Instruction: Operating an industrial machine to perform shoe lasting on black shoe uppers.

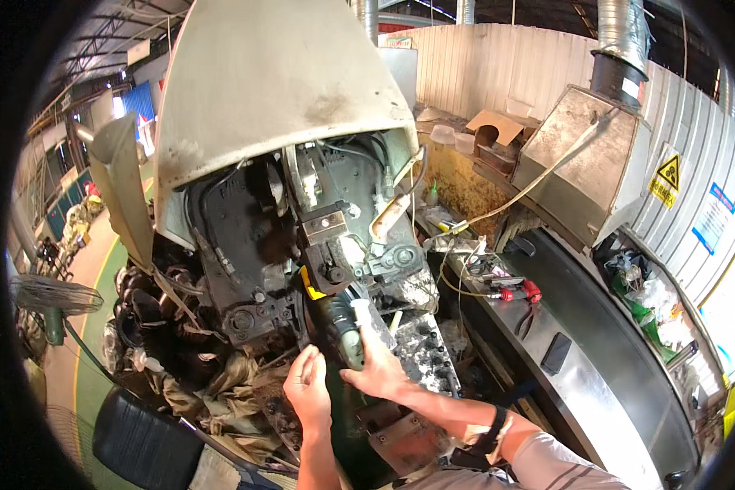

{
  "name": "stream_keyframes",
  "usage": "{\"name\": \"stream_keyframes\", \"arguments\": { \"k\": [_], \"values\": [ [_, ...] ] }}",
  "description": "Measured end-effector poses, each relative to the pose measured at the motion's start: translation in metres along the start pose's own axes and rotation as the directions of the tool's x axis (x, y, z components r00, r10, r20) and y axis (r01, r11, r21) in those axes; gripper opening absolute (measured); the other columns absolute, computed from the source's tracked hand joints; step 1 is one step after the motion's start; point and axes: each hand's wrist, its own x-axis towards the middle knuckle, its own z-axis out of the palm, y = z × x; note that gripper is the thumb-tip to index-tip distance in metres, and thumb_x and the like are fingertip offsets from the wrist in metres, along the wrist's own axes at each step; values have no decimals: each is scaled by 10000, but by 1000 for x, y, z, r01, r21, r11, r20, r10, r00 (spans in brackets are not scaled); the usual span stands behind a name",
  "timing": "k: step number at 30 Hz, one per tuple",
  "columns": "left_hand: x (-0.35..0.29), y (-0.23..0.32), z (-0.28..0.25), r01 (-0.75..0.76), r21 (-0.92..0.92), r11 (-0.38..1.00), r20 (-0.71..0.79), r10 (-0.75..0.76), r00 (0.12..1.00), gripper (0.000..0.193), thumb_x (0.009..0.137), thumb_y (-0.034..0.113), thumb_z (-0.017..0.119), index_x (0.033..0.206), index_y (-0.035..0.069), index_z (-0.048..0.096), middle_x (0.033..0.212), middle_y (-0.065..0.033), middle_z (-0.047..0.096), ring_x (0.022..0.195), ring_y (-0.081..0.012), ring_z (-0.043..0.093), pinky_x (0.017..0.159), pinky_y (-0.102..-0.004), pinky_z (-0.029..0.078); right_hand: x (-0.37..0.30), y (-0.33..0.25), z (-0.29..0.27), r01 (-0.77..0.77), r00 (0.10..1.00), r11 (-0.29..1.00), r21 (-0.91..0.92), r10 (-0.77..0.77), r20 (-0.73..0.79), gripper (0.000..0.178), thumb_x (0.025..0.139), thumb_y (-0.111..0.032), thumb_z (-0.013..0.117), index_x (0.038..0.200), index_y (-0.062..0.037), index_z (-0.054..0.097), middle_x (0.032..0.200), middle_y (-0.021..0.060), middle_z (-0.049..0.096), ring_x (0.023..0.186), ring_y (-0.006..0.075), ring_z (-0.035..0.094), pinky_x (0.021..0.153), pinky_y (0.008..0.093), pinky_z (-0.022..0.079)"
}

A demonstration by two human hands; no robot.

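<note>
My right hand (377, 369) reaches in from the lower right, its thumb and fingers around a grey-green rounded thing (349, 343) with a black ribbed end. A short white piece (359, 308) shows at its fingertips; I cannot tell whether it is worn or held. My left hand (308, 384) is just left of it, with fingers curled in and nothing visible in them. Beyond both hands stands a machine (241, 245) with a dark metal block (325, 224) at its middle. Below that block is a yellow piece (311, 283).
A large pale hood (286, 90) covers the machine. To the right run a metal ledge (584, 392) with a black phone-like slab (556, 353) and a dark conveyor belt (612, 327). Red fittings (521, 291) lie on the ledge. At left are a black seat (143, 437) and a fan (57, 296).
</note>
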Motion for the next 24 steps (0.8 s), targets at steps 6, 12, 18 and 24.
{"name": "stream_keyframes", "arguments": {
  "k": [6, 12, 18, 24],
  "values": [
    [-2, 39, 11, 199, -271, 942, 179, -154, 972, 694, 888, 27, 737, 1484, -29, 385, 1330, -170, 601, 1222, -251, 580, 1084, -358, 420, -102, 5, -57, 115, 989, 898, 424, -145, 39, 978, 772, -149, 835, 1550, -3, 261, 1447, 243, 453, 1342, 380, 446, 1172, 436, 305],
    [-62, 54, 71, 273, -438, 856, 376, -101, 921, 442, 793, -17, 743, 1203, -74, 589, 1144, -243, 678, 1072, -360, 676, 992, -485, 519, -191, 50, -80, 365, 925, 926, -94, -372, -71, 872, 735, -114, 842, 1460, -29, 365, 1493, 298, 393, 1305, 470, 447, 1101, 505, 351],
    [-100, 33, 147, 463, -448, 765, 457, -249, 854, 417, 779, 5, 762, 1152, -106, 613, 1060, -247, 705, 973, -343, 708, 924, -457, 564, -252, 100, -122, 457, 853, 889, -12, -442, -278, 866, 726, -227, 924, 1387, 30, 426, 1456, 299, 439, 1330, 471, 466, 1085, 499, 417],
    [-168, -30, 258, 713, -8, 702, 419, -645, 640, 381, 863, 232, 769, 1109, -21, 625, 1024, -134, 680, 933, -283, 693, 824, -435, 584, -314, 155, -155, 200, 741, 958, 203, -12, -672, 869, 810, -206, 865, 1507, 20, 399, 1362, 165, 582, 1232, 243, 581, 1063, 358, 446]
  ]
}}
